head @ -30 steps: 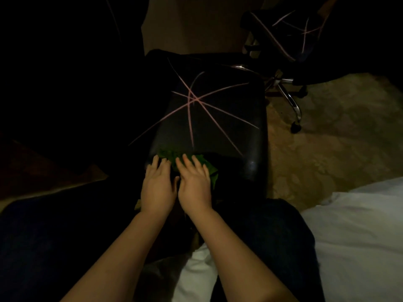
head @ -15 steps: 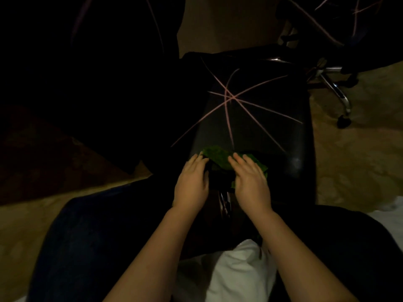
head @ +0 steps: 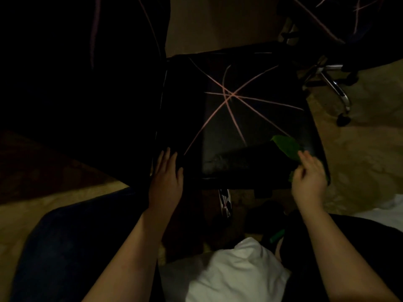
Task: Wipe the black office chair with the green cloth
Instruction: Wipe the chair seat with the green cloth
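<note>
1. The patterned tan floor (head: 359, 160) spreads dimly round the scene and is brightest on your right.
2. The black office chair (head: 250, 127) fills the middle of the view. Its seat faces up at you, crossed by thin pink lines (head: 232, 95) that meet near its centre. A dull, smudged patch shows close to the front edge.
3. Your dark blue trouser leg (head: 76, 247) takes up the lower left.
4. A second chair (head: 333, 88) stands at the upper right, one chrome leg and a castor on the floor, well apart from your hands.
5. A bundle of white fabric (head: 235, 273) lies at the bottom, between your forearms.
6. Your left hand (head: 166, 177) lies flat on the seat's near left edge, fingers straight and close together, holding nothing.
7. Your right hand (head: 308, 177), slightly blurred, is at the seat's near right corner, fingers curled round the green cloth (head: 285, 147).
8. The green cloth sticks out past those fingers toward the seat's middle, over the near right corner. A scrap of it shows beside the palm.
9. A small green object (head: 277, 236) sits in shadow beside your right forearm, too dark to make out.
</note>
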Tool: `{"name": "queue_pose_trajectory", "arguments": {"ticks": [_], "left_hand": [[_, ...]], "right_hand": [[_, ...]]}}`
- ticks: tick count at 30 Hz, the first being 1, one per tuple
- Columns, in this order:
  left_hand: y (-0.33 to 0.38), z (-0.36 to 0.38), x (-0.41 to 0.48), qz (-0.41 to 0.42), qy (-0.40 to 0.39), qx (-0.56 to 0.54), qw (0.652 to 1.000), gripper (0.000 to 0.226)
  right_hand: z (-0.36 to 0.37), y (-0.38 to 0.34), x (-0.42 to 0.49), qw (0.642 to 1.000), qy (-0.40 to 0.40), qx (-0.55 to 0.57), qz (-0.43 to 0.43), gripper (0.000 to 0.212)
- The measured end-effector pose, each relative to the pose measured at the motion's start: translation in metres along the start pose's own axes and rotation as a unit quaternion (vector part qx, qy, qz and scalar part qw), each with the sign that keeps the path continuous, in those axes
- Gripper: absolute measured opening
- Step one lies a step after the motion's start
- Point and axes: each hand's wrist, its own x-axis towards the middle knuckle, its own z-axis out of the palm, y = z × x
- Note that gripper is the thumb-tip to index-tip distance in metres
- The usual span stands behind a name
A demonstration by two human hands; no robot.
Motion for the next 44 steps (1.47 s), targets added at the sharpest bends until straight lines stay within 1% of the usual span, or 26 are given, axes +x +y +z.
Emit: {"name": "queue_pose_trajectory", "arguments": {"ticks": [2, 5, 10, 19, 23, 26, 29, 36, 39, 44], "left_hand": [[0.001, 0.002, -0.001, -0.015, -0.012, 0.002, 1.000, 0.049], [0.002, 0.005, -0.001, -0.019, -0.017, -0.010, 1.000, 0.048], [0.004, 0.006, 0.000, -0.028, -0.014, -0.001, 1.000, 0.047], [0.010, 0.008, 0.000, -0.048, -0.007, -0.008, 0.999, 0.046], [0.012, 0.008, 0.000, -0.047, 0.005, -0.018, 0.999, 0.046], [0.010, 0.008, 0.000, -0.049, 0.003, -0.018, 0.999, 0.046], [0.009, 0.007, 0.001, -0.050, -0.003, -0.019, 0.999, 0.046], [0.009, 0.007, -0.001, -0.059, -0.002, -0.043, 0.997, 0.043], [0.006, 0.007, -0.001, -0.052, 0.002, -0.052, 0.997, 0.043], [0.004, 0.009, -0.003, -0.030, 0.013, -0.050, 0.998, 0.043]], "right_hand": [[0.000, 0.001, 0.005, 1.000, 0.009, 0.002, 0.028, 0.042], [0.004, -0.005, 0.008, 0.999, 0.014, 0.002, 0.047, 0.043], [0.014, -0.023, 0.005, 0.998, 0.002, -0.054, 0.033, 0.045], [0.065, -0.092, -0.024, 0.991, -0.082, -0.085, -0.067, 0.046], [0.089, -0.124, -0.045, 0.982, -0.116, -0.047, -0.139, 0.042], [0.105, -0.143, -0.060, 0.970, -0.146, -0.022, -0.192, 0.043], [0.114, -0.154, -0.069, 0.966, -0.157, -0.001, -0.206, 0.040], [0.108, -0.145, -0.062, 0.963, -0.166, 0.028, -0.212, 0.036], [0.101, -0.134, -0.056, 0.968, -0.140, 0.032, -0.208, 0.034], [0.078, -0.102, -0.036, 0.980, -0.101, 0.041, -0.166, 0.032]]}}
